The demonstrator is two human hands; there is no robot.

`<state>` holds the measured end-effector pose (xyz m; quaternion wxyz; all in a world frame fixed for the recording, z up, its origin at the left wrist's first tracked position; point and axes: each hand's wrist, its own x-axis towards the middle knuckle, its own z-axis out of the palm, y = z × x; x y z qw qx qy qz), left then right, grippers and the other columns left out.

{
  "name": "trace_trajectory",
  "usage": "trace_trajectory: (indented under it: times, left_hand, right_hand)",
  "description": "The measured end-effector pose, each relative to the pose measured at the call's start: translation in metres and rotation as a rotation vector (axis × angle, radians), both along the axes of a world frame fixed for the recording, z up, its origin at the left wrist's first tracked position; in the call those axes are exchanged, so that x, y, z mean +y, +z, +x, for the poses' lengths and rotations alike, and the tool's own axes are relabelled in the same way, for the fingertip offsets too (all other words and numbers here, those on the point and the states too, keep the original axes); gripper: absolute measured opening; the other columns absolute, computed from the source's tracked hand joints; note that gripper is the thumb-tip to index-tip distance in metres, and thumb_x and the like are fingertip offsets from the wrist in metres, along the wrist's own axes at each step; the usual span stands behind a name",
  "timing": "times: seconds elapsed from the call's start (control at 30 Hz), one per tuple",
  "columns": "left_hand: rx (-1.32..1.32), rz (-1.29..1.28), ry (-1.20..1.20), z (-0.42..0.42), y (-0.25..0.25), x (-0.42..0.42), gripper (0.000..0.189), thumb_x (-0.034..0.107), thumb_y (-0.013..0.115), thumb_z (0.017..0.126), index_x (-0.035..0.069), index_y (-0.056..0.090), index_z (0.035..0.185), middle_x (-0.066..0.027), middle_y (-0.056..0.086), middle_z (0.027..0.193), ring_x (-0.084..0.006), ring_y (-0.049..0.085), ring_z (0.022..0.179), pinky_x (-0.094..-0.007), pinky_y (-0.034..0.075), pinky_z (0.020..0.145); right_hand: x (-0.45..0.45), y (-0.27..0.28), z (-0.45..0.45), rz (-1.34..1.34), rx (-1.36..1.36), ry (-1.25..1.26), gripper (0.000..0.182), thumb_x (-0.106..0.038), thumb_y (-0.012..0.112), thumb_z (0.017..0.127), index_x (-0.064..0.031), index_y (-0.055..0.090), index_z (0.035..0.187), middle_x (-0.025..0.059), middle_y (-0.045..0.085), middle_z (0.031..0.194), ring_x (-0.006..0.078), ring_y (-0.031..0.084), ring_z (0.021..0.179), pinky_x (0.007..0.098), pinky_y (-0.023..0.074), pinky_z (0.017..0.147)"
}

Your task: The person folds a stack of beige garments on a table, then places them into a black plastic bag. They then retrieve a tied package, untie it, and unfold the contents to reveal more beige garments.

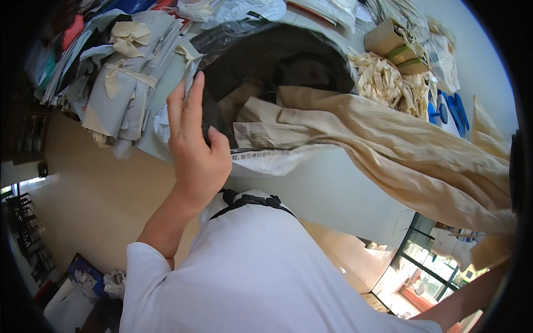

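Note:
My left hand (195, 145) holds the left edge of a plastic mailing bag (266, 166), fingers extended along its rim. The bag is white outside with printed writing and dark inside; its mouth gapes wide. A crinkled beige cloth (374, 137) lies partly in the mouth and stretches over the bag's lower lip to the right rim of the picture. My right hand is out of view; only the right forearm shows at lower right, reaching towards the far end of the cloth.
Folded grey bundles with cloth ties (120, 87) are stacked at the left of the pale table (333, 183). Clear plastic bags (245, 12) lie at the back. To the right are a heap of beige strips (383, 79), a cardboard box (395, 45) and blue-handled tools (452, 110).

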<state>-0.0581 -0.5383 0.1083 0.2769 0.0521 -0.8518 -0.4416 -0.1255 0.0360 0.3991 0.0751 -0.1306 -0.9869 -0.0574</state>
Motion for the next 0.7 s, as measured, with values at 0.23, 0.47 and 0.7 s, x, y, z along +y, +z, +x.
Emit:
trace_trajectory:
  times: [0.23,0.47,0.7]
  left_hand:
    - [0.027,-0.151,-0.186,0.002,0.003,0.015,0.066,-0.013,0.044,0.069,-0.006,0.041,0.134,-0.0239,0.039,0.133,-0.0412,0.045,0.119,-0.0403,0.040,0.099]
    - [-0.008,-0.179,-0.239,-0.004,0.012,0.040,0.067,-0.013,0.044,0.069,-0.006,0.040,0.136,-0.0240,0.038,0.135,-0.0396,0.044,0.121,-0.0399,0.037,0.101]
    - [0.000,-0.241,-0.126,-0.003,0.000,0.034,0.071,-0.015,0.044,0.067,-0.005,0.039,0.138,-0.0243,0.038,0.134,-0.0414,0.048,0.116,-0.0383,0.044,0.094]
  right_hand:
    - [-0.115,-0.111,-0.011,-0.534,-0.338,0.268,0.042,-0.013,0.067,0.084,-0.0012,0.058,0.123,0.0098,0.065,0.110,0.0168,0.061,0.101,0.0311,0.0467,0.091]
    - [-0.325,-0.390,-0.041,-0.516,-0.068,1.005,0.047,-0.028,0.070,0.079,-0.0004,0.060,0.115,0.0205,0.063,0.094,0.0345,0.061,0.088,0.0410,0.0461,0.082]
    - [-0.232,-0.394,-0.043,-0.836,-0.711,0.497,0.036,-0.008,0.059,0.074,-0.0023,0.065,0.109,0.0078,0.068,0.082,0.0187,0.064,0.075,0.0342,0.0496,0.068]
